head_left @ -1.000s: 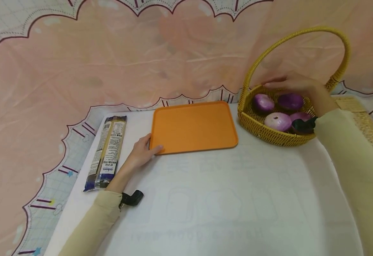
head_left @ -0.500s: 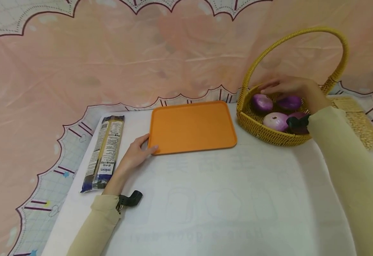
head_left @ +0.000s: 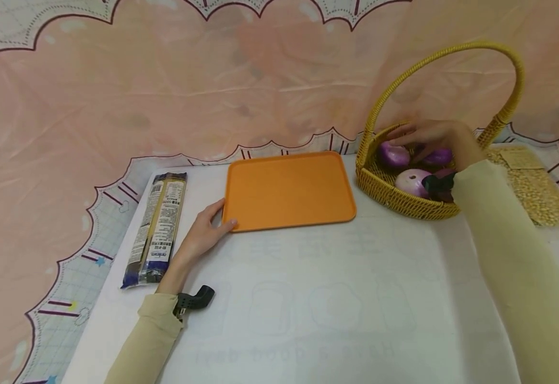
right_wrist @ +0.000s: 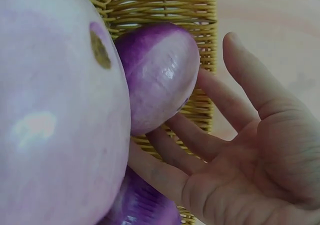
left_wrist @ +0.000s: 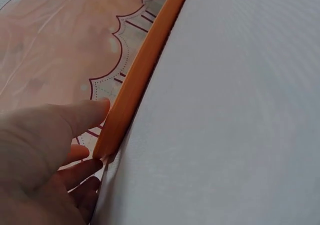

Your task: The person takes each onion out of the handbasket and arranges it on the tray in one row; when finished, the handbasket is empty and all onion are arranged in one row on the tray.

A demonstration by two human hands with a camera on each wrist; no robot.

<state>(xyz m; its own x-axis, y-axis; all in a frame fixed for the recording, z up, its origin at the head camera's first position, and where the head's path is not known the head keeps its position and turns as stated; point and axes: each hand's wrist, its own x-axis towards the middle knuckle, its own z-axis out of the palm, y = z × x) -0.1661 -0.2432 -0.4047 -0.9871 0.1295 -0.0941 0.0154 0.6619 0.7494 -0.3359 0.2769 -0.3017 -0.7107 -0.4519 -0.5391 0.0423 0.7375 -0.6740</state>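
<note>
My left hand holds the near left corner of an orange tray lying on the table. In the left wrist view the thumb is at the tray's rim and the other fingers are at its corner. My right hand reaches into a yellow wicker basket under its tall handle. It is beside a purple onion, fingers behind and below it, thumb raised away. A paler onion is nearer the basket's front, and another purple onion is partly hidden by the hand.
A long noodle packet lies left of the tray, close by the left forearm. Right of the basket is a clear bag of yellow kernels, partly behind the right sleeve. A patterned pink cloth hangs along the table's back edge.
My right hand has lowered into the basket, its fingers coming down to the left purple onion. The left hand stays on the tray's corner, and the tray has not visibly moved.
</note>
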